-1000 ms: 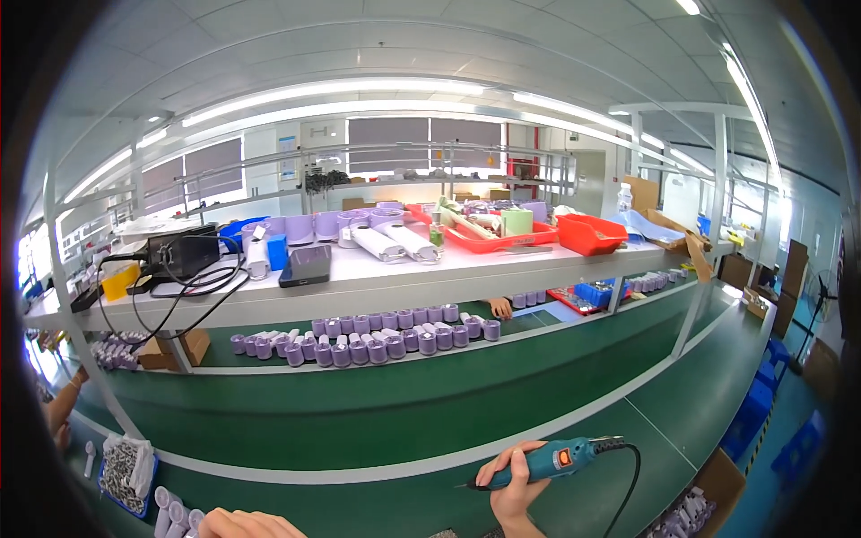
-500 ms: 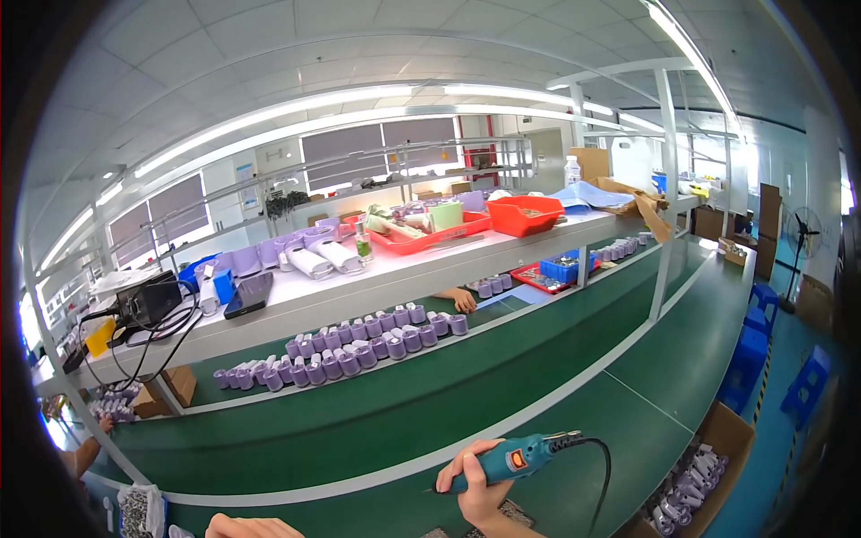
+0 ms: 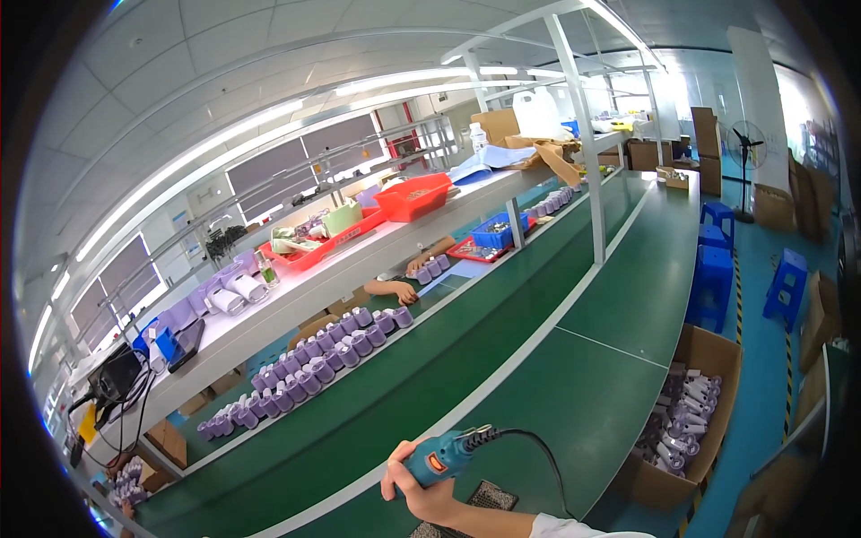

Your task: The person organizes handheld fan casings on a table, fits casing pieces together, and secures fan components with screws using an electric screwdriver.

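Observation:
My right hand (image 3: 414, 491) is wrapped around a teal electric screwdriver (image 3: 443, 457) above the near green bench. A black cord (image 3: 543, 444) curves from the tool's back end down to the right. The screwdriver's tip is hidden behind my fingers. Just below the hand, a dark speckled tray or mat (image 3: 491, 496) lies on the bench, partly covered by my forearm. My left hand is out of the picture.
Rows of purple cylindrical housings (image 3: 309, 381) stand across the green belt (image 3: 377, 412). A co-worker's hands (image 3: 405, 293) rest beyond them. At the right, a cardboard box (image 3: 717, 359) holds white-and-purple parts, near blue stools (image 3: 713, 282). A white post (image 3: 587, 152) rises from the bench.
My view has swung right and tilted. My left hand, at the lower edge before, has left the picture. My right hand still grips the screwdriver; more of the box and a co-worker's hands show.

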`<state>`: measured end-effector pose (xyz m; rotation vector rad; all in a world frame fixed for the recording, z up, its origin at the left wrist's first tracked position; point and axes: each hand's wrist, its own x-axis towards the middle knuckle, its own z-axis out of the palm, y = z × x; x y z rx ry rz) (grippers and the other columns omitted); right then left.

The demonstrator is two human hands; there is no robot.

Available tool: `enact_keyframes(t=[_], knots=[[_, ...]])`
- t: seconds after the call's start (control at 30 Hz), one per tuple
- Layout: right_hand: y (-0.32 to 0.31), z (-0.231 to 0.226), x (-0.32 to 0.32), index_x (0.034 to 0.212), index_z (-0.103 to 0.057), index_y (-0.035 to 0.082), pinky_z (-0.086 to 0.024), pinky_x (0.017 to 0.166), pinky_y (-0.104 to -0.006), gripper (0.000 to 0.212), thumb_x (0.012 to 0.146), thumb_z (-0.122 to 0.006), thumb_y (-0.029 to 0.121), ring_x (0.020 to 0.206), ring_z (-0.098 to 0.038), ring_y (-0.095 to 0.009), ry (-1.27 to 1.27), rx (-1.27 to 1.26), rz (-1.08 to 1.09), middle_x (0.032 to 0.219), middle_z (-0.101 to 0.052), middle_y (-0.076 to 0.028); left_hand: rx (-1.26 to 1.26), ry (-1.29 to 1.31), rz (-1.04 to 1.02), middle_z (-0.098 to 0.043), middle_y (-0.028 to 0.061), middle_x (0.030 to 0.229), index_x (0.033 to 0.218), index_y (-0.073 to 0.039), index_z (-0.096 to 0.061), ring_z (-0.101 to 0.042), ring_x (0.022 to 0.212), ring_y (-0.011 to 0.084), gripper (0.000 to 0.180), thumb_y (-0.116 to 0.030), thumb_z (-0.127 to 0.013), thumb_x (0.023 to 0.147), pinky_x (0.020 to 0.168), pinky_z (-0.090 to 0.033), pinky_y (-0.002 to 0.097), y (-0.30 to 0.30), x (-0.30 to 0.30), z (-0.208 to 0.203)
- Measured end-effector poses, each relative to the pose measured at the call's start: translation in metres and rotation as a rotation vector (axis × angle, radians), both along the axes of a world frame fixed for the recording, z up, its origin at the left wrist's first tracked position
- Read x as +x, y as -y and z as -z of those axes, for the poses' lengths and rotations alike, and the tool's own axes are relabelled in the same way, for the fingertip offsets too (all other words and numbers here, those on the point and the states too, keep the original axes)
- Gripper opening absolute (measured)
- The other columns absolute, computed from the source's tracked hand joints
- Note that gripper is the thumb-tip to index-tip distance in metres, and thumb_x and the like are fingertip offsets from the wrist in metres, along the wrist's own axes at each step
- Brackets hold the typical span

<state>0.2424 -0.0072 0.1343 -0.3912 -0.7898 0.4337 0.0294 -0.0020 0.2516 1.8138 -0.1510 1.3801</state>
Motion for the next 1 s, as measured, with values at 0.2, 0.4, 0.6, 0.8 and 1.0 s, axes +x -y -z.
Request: enact_keyframes(t=[0.2,0.4,0.6,0.8,1.0], knots=[[0.005,-0.005,-0.004,0.088,-0.048,0.003,-0.045,0.047,-0.0268,0.011,0.088,-0.056,-0.004,0.05,-0.055,-0.012,-0.034,0.027,-0.011,0.065,-0.053,-0.005,0.011,-0.075,0.011,-0.054,0.0155,0.066,0.101,0.001,-0.048,-0.052,0.056,0.0262,0.03,-0.028,-0.052,0.094,0.053,-0.046,0.0377,0.001,0.006,-0.002],[0.014,-0.038,0.019,0.083,-0.052,0.004,-0.042,0.048,-0.021,0.01,0.088,-0.061,0.001,0.053,-0.052,-0.005,-0.023,-0.011,0.013,0.064,-0.054,0.001,0.176,-0.345,-0.349,-0.06,0.0137,0.094,0.101,0.003,-0.054,-0.058,0.089,0.0197,0.016,-0.008,-0.05,0.091,0.082,-0.046,0.0311,-0.038,0.064,-0.021],[0.043,-0.014,0.115,0.094,-0.045,0.001,-0.048,0.044,-0.0301,0.009,0.088,-0.051,-0.001,0.045,-0.055,-0.018,-0.01,0.113,0.309,0.068,-0.051,-0.008,0.886,-0.416,-0.524,-0.058,0.0129,0.102,0.102,-0.002,-0.059,-0.053,0.099,0.0297,0.024,-0.008,-0.067,0.08,0.087,-0.042,0.0365,-0.092,0.248,-0.059],[0.044,-0.02,0.152,0.093,-0.047,0.002,-0.048,0.045,-0.0309,0.008,0.088,-0.054,0.001,0.046,-0.057,-0.017,-0.147,-0.005,0.307,0.067,-0.053,-0.007,1.142,-0.4,-0.785,-0.054,0.0118,0.107,0.109,-0.002,-0.055,-0.05,0.103,0.031,0.035,-0.009,-0.068,0.077,0.092,-0.038,0.0408,-0.109,0.379,-0.058],[0.06,-0.025,0.166,0.085,-0.048,-0.001,-0.05,0.047,-0.034,0.007,0.088,-0.054,0.001,0.046,-0.057,-0.02,-0.219,0.032,0.213,0.064,-0.052,-0.009,1.429,-0.227,-1.218,-0.048,0.0089,0.128,0.122,-0.005,-0.052,-0.034,0.132,0.0268,0.047,-0.012,-0.066,0.077,0.114,-0.02,0.0457,-0.128,0.472,-0.091]])
